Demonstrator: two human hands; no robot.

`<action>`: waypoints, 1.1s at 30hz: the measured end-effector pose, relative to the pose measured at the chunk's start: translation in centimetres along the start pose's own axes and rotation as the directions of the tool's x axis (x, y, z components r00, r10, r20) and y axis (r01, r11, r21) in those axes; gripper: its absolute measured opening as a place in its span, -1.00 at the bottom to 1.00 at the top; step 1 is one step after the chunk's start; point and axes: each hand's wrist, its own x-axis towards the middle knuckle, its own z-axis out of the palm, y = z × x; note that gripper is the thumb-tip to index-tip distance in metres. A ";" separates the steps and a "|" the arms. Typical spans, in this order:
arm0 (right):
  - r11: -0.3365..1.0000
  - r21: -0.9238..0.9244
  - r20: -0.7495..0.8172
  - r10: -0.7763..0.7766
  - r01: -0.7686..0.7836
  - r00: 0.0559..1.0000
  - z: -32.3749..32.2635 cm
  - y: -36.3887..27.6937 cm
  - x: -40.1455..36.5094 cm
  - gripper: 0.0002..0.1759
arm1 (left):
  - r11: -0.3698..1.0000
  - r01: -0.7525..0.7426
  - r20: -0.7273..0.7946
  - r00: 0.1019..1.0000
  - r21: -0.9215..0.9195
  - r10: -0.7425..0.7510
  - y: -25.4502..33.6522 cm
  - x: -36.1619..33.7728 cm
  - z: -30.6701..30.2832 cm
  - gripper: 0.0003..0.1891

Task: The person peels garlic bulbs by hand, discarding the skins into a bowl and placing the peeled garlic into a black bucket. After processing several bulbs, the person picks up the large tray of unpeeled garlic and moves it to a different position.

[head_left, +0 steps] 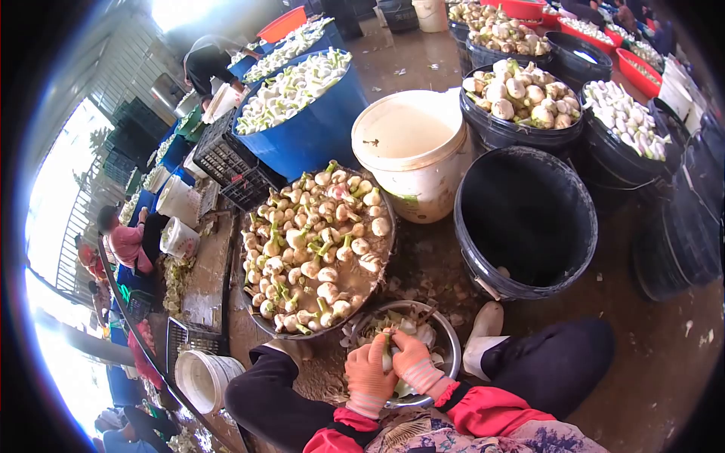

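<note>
1. The left hand [368,374], in an orange glove, is clenched around a pale bulb [390,355] and holds it over a metal bowl [451,349].
2. The right hand [414,362], gloved the same way, grips the same bulb from the other side, touching the left hand.
3. The bowl stands on the wet floor [649,362] just in front of the person's knees and holds peelings.
4. Just beyond it, a wide basin [384,253] is heaped with green-stalked bulbs in muddy water.
5. A white bucket [411,151] stands beside the basin; a greenish mark on its wall is too blurred to read.
6. A black bucket [529,219] stands to its right, near a white boot [483,326].
</note>
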 end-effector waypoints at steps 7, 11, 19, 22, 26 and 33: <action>0.917 0.375 0.169 -0.210 0.134 0.963 -2.5 -1.1 0.1 -0.54 | -0.726 0.231 0.529 0.822 -0.648 -0.210 -2.2 -0.1 -2.2 -0.54; 0.821 0.519 0.332 0.062 -0.237 0.941 -1.7 0.1 0.7 -0.49 | -0.553 0.227 0.417 0.875 -0.802 -0.246 -4.2 -1.0 -1.9 -0.51; 0.945 0.273 0.217 0.123 -0.181 0.968 -0.1 1.6 0.8 -0.58 | 0.906 -0.015 -0.040 0.999 -0.422 -0.002 -3.5 -1.2 0.8 -0.47; 0.995 0.062 0.122 0.073 -0.081 0.990 -1.3 0.2 0.6 -0.58 | 0.913 0.001 -0.010 1.000 -0.409 -0.006 -2.2 -0.6 0.0 -0.41; 0.851 0.458 0.313 0.116 -0.257 0.942 -1.5 -0.3 0.7 -0.57 | 0.153 0.423 0.364 0.880 -0.893 -0.306 -4.2 -1.8 1.0 -0.29; 0.953 0.285 0.208 0.047 -0.107 0.977 -1.2 -0.2 0.2 -0.62 | 0.568 0.384 0.294 0.923 -0.728 -0.248 -4.9 -2.3 2.0 -0.32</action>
